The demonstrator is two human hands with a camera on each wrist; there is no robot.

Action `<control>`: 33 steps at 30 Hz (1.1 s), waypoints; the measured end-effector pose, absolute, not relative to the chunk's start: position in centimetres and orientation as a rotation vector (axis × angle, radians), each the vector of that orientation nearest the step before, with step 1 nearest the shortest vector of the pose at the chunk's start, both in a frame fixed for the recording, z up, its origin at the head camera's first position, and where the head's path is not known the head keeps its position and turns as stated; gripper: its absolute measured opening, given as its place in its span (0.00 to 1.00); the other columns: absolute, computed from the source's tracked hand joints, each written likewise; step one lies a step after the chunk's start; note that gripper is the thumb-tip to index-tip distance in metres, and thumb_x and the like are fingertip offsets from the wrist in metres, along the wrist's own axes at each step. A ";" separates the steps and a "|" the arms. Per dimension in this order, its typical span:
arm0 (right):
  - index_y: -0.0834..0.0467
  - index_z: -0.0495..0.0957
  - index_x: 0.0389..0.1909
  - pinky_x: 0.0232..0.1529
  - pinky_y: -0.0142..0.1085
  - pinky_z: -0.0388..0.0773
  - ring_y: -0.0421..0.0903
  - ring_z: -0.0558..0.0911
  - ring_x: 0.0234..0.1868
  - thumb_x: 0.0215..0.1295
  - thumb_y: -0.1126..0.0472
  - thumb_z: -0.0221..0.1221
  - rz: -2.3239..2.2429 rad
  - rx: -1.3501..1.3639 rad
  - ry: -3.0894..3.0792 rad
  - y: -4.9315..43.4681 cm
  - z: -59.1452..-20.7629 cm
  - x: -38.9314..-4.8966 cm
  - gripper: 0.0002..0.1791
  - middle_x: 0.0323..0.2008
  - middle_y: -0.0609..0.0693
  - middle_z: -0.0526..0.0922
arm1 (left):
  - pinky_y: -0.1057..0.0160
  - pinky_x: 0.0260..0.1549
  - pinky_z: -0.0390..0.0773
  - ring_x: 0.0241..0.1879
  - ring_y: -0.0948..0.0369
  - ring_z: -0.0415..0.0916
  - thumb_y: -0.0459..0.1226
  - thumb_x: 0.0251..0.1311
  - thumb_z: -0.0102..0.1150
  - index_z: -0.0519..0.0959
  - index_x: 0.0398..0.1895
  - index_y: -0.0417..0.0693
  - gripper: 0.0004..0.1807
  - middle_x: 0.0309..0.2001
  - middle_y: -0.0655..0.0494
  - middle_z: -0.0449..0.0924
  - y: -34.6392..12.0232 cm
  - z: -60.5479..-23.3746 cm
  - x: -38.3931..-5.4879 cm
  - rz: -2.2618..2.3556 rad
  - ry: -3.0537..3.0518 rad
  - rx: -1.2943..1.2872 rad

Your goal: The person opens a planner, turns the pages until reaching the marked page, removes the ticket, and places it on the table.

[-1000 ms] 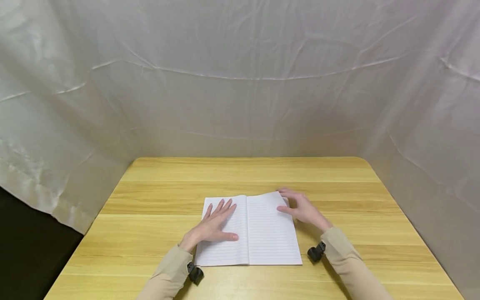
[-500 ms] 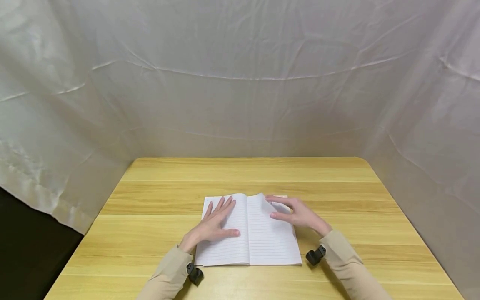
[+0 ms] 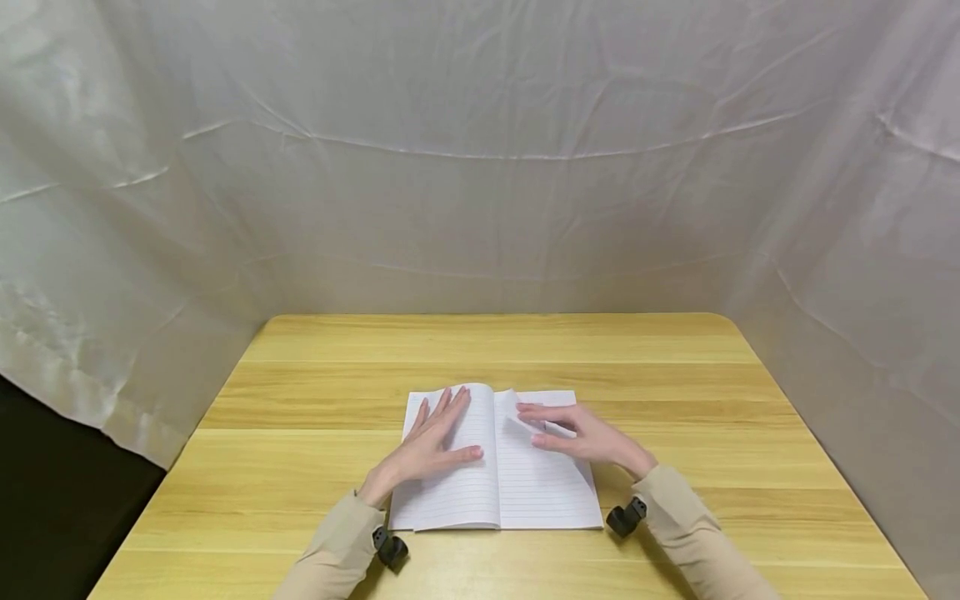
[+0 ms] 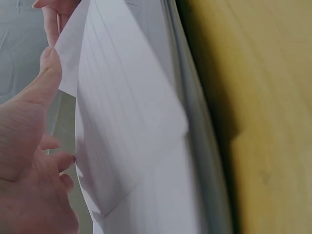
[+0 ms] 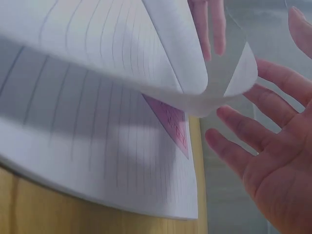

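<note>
An open lined notebook point(image 3: 547, 500) lies on the wooden table. My left hand point(image 3: 427, 446), fingers spread and straight, rests on its left page. Over the right half, my right hand point(image 3: 585, 432) has its fingers extended and the thumb apart from them. In the right wrist view a lifted page point(image 5: 178, 44) curls upward, its far corner right at the fingertips of the right hand point(image 5: 278, 136). Beneath that page shows part of a pink printed slip point(image 5: 170, 124), the rest covered. The left wrist view has a raised sheet point(image 4: 126, 107) beside the left hand point(image 4: 29, 131).
The wooden table point(image 3: 315, 400) extends around the notebook on all sides. Pale grey fabric point(image 3: 480, 217) hangs behind and beside it. Black wrist cameras sit on the left sleeve point(image 3: 330, 533) and the right sleeve point(image 3: 690, 525).
My right hand has moved left from the notebook's upper right corner, folding the page's corner back toward the spine. More of the page beneath shows. The left hand has stayed almost in place.
</note>
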State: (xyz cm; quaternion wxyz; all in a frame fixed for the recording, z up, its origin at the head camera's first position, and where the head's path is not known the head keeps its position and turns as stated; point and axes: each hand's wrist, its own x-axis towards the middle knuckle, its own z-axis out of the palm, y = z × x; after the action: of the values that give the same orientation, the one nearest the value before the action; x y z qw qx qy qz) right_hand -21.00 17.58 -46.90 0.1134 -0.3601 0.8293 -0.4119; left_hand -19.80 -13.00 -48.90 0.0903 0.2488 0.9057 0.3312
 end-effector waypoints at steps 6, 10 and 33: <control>0.58 0.74 0.67 0.74 0.58 0.62 0.61 0.64 0.76 0.74 0.55 0.58 -1.222 -1.060 2.376 17.1 -46.9 -20.8 0.24 0.73 0.56 0.70 | 0.39 0.79 0.25 0.82 0.48 0.33 0.53 0.66 0.62 0.44 0.82 0.49 0.51 0.82 0.45 0.42 -12.8 -48.6 -19.7 1.069 2.646 0.737; 0.60 0.74 0.67 0.74 0.61 0.60 0.62 0.63 0.76 0.73 0.56 0.58 -1.229 -1.067 2.367 16.9 -47.0 -20.6 0.25 0.73 0.57 0.70 | 0.40 0.79 0.24 0.82 0.48 0.31 0.52 0.68 0.60 0.43 0.83 0.54 0.49 0.82 0.45 0.42 -12.7 -48.5 -19.7 1.128 2.586 0.751; 0.62 0.73 0.67 0.74 0.60 0.61 0.64 0.63 0.76 0.73 0.55 0.58 -1.253 -1.095 2.312 15.9 -47.3 -20.6 0.26 0.72 0.61 0.70 | 0.34 0.76 0.25 0.81 0.42 0.38 0.49 0.71 0.57 0.65 0.74 0.40 0.35 0.77 0.38 0.55 -12.1 -48.8 -19.9 1.177 2.585 0.801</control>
State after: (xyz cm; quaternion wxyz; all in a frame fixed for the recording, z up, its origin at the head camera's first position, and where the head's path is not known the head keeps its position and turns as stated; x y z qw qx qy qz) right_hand -20.56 15.93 -47.30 0.1458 -0.3803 0.8030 -0.4350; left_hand -19.94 -12.14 -48.75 0.0951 0.2701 0.8720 0.3969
